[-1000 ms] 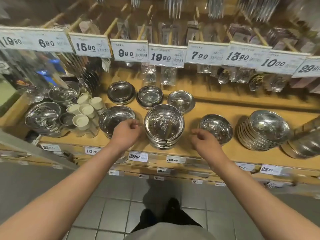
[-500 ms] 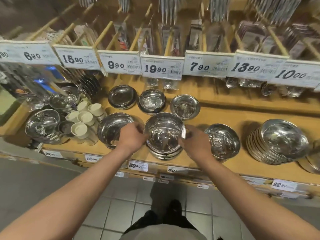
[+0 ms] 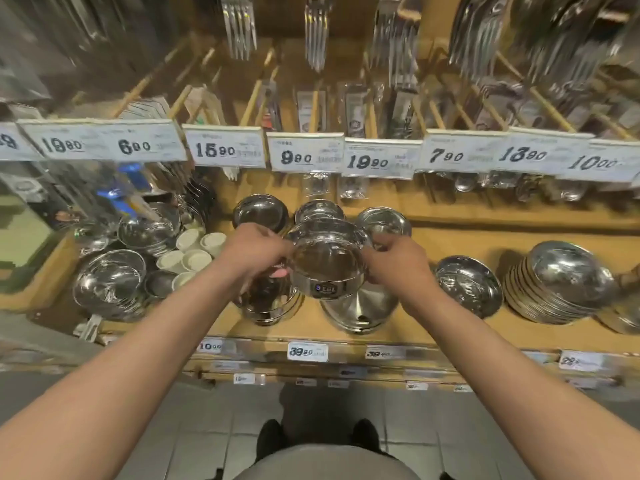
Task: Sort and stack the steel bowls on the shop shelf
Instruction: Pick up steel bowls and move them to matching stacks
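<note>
From the head camera, both bare hands are raised in front of the wooden shop shelf (image 3: 450,244) with a round, shiny steel bowl (image 3: 327,261) held between them, clear of the boards. The left hand (image 3: 252,254) closes on the bowl's left rim and the right hand (image 3: 394,261) on its right rim, fingers curled around the metal; the picture is smeared, so exactly how the fingertips sit on the rim cannot be told. A small dark label shows on the bowl's near wall.

Directly beneath the lifted bowl, at the front of the shelf, sits a wide polished steel bowl (image 3: 360,310), and just to its left another deep steel bowl (image 3: 266,303), partly hidden by the left wrist. Behind them, three smaller steel bowls stand in a row, the middle one mostly covered. To the right, a tilted single steel bowl (image 3: 467,285) lies near a tidy leaning stack of shallow steel bowls (image 3: 554,285). At far left, white ceramic cups (image 3: 194,251) crowd against a jumble of steel bowls (image 3: 110,282).

As a judgement, the sorting is only partly done: the right-hand stack looks finished, but the held bowl has no resting place yet, and the loose singles and left jumble remain to be nested.
</note>
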`<act>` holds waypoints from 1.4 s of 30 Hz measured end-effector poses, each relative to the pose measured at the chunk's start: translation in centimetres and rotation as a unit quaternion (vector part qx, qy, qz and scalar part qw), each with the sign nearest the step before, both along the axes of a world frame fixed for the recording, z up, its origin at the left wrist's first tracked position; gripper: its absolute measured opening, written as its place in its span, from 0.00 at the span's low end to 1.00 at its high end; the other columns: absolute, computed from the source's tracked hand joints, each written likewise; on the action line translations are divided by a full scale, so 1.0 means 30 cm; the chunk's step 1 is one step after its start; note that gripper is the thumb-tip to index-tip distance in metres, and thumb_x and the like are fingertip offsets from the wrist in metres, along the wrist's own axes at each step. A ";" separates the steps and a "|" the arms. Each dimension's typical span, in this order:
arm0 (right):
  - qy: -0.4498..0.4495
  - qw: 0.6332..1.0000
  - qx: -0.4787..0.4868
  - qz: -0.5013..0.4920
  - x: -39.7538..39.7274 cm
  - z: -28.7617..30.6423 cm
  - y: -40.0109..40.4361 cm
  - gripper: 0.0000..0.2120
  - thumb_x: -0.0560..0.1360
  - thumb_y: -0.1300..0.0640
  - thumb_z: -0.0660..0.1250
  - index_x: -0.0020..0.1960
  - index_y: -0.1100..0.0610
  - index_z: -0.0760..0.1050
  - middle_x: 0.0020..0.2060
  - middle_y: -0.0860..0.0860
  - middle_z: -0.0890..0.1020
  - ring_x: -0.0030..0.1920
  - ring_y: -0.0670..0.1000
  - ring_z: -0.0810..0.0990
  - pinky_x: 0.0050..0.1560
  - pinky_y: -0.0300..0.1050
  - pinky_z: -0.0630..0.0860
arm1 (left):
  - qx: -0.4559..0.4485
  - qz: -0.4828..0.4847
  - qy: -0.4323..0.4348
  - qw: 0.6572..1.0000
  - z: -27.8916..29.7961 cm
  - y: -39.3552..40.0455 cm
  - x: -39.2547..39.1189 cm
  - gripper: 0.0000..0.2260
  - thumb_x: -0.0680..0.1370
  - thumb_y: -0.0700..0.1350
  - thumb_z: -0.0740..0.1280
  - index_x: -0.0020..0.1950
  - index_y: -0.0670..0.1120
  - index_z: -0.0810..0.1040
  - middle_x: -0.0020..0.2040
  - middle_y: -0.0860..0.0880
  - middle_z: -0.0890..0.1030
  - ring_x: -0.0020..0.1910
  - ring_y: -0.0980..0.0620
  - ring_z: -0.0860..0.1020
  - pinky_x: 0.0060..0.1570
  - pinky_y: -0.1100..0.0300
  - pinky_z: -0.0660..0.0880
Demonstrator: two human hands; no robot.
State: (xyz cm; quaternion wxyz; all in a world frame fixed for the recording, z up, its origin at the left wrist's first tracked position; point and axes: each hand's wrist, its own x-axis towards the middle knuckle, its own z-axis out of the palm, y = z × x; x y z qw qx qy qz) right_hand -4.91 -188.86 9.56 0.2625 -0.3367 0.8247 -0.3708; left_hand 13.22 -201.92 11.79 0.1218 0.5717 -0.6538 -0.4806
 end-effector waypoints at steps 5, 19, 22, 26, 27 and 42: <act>-0.050 0.999 -0.011 -0.007 0.157 0.021 -0.085 0.03 0.73 0.53 0.72 0.42 0.52 0.83 0.39 0.54 0.87 0.43 0.57 0.86 0.49 0.59 0.84 | 0.009 -0.017 0.016 1.000 0.015 -0.106 0.162 0.08 0.71 0.38 0.73 0.46 0.33 0.82 0.40 0.36 0.85 0.36 0.50 0.79 0.45 0.50 0.83; 0.016 0.999 -0.021 -0.029 0.355 -0.060 -0.195 0.06 0.74 0.60 0.72 0.51 0.55 0.81 0.38 0.47 0.83 0.41 0.53 0.84 0.47 0.54 0.83 | -0.004 -0.021 -0.014 1.000 -0.078 -0.186 0.299 0.06 0.72 0.38 0.70 0.35 0.43 0.78 0.30 0.44 0.82 0.38 0.43 0.85 0.49 0.43 0.83; 0.033 0.999 -0.004 -0.023 0.359 -0.085 -0.200 0.09 0.76 0.58 0.71 0.55 0.58 0.81 0.41 0.50 0.84 0.42 0.54 0.84 0.49 0.54 0.83 | 0.016 -0.013 -0.006 1.000 -0.113 -0.187 0.308 0.11 0.72 0.38 0.72 0.32 0.46 0.75 0.25 0.47 0.80 0.33 0.44 0.85 0.44 0.43 0.84; 0.042 0.999 -0.006 -0.020 0.367 -0.103 -0.221 0.07 0.76 0.62 0.69 0.53 0.63 0.80 0.44 0.58 0.85 0.46 0.60 0.83 0.53 0.60 0.80 | 0.039 0.009 0.018 0.999 -0.136 -0.201 0.315 0.14 0.72 0.37 0.75 0.31 0.47 0.73 0.24 0.51 0.78 0.27 0.50 0.82 0.33 0.53 0.82; 0.045 0.999 -0.013 -0.018 0.368 -0.108 -0.224 0.07 0.76 0.63 0.69 0.52 0.64 0.81 0.44 0.59 0.85 0.47 0.60 0.83 0.53 0.58 0.80 | 0.052 0.009 0.024 0.998 -0.141 -0.200 0.316 0.12 0.72 0.37 0.75 0.32 0.46 0.75 0.27 0.49 0.81 0.29 0.49 0.83 0.33 0.54 0.82; 0.040 0.999 -0.018 -0.022 0.369 -0.169 -0.211 0.11 0.76 0.66 0.68 0.56 0.59 0.83 0.47 0.54 0.86 0.48 0.54 0.83 0.54 0.49 0.79 | 0.084 -0.011 0.022 0.996 -0.177 -0.188 0.320 0.08 0.77 0.34 0.68 0.39 0.41 0.80 0.33 0.45 0.82 0.23 0.51 0.78 0.16 0.66 0.65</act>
